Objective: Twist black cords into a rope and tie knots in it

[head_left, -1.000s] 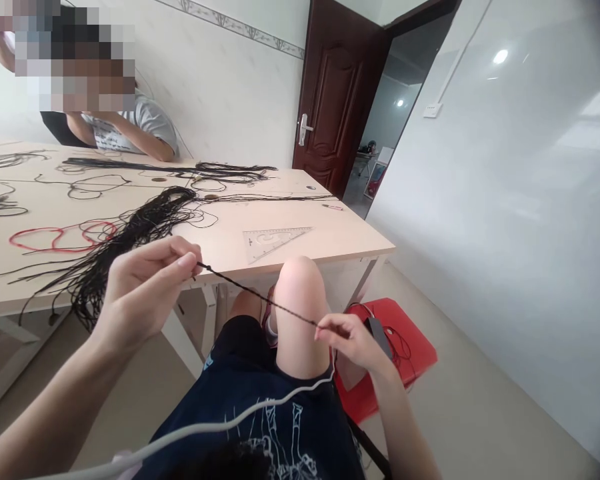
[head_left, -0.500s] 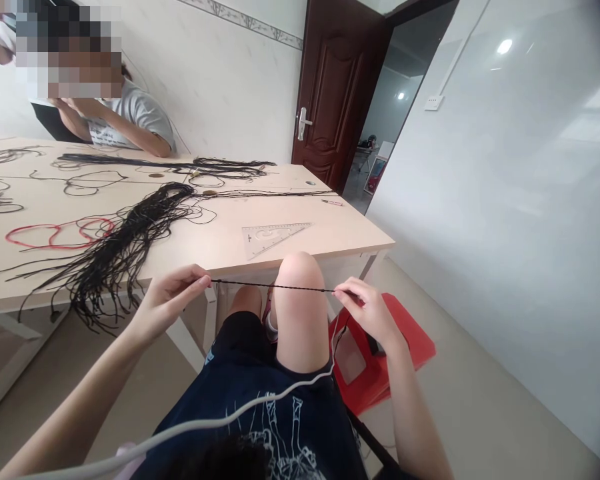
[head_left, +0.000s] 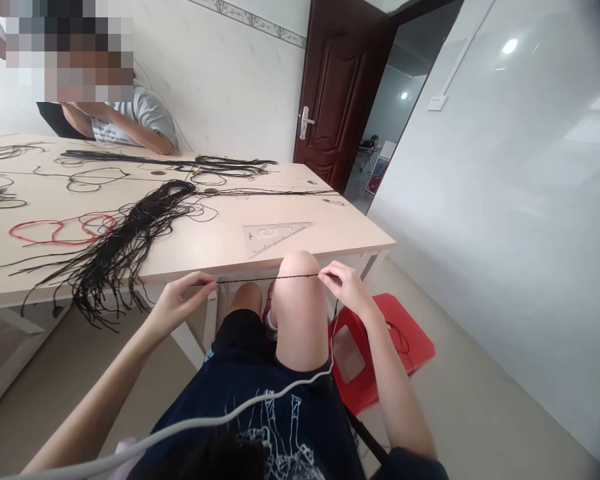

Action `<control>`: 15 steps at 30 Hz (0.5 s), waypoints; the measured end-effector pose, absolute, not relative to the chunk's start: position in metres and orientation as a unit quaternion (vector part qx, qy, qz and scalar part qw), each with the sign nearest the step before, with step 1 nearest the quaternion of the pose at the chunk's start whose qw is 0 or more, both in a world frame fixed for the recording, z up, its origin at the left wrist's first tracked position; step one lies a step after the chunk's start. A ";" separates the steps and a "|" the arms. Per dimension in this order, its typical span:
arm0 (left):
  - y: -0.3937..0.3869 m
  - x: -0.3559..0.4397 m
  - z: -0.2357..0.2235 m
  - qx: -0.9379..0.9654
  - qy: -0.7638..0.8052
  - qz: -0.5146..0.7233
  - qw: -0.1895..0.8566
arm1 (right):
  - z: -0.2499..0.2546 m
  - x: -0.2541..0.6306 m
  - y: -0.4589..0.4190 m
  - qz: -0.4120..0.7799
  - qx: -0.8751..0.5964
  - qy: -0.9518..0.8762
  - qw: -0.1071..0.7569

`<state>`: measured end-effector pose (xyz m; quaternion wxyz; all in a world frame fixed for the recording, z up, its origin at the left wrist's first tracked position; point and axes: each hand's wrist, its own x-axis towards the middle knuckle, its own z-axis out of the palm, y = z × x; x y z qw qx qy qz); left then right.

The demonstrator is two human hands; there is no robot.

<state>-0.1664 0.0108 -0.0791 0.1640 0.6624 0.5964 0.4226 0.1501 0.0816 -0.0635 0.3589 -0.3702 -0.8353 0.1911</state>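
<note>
A thin black braided cord (head_left: 267, 279) is stretched nearly level between my two hands, just above my raised knee. My left hand (head_left: 186, 297) pinches its left end between thumb and fingertips. At the other end, my right hand (head_left: 344, 285) grips the cord near a small knot, fingers curled. Below the right hand a dark tail of cord hangs toward a red plastic stool (head_left: 413, 333). A big bundle of black cords (head_left: 130, 230) lies on the table in front of me, some ends drooping over its edge.
The pale wooden table (head_left: 215, 247) carries a clear set square (head_left: 275, 237), a red cord (head_left: 55, 232), more black cords (head_left: 130, 159) and a pen (head_left: 334, 202). A white cable (head_left: 205, 423) crosses my lap. Across the table sits another person (head_left: 145, 120). A brown door (head_left: 333, 87) stands ajar.
My right hand has moved left and slightly up, so the cord between my hands spans a shorter distance and now tilts up to the right. The left hand has shifted slightly right.
</note>
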 end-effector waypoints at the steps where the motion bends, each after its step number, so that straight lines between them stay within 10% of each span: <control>1: 0.012 -0.167 -0.079 0.662 0.597 0.425 0.157 | -0.065 0.149 0.082 0.189 -0.370 -0.835 0.360; 15: -0.001 -0.173 -0.069 0.599 0.564 0.559 0.108 | -0.082 0.136 0.083 0.155 -0.446 -0.745 0.471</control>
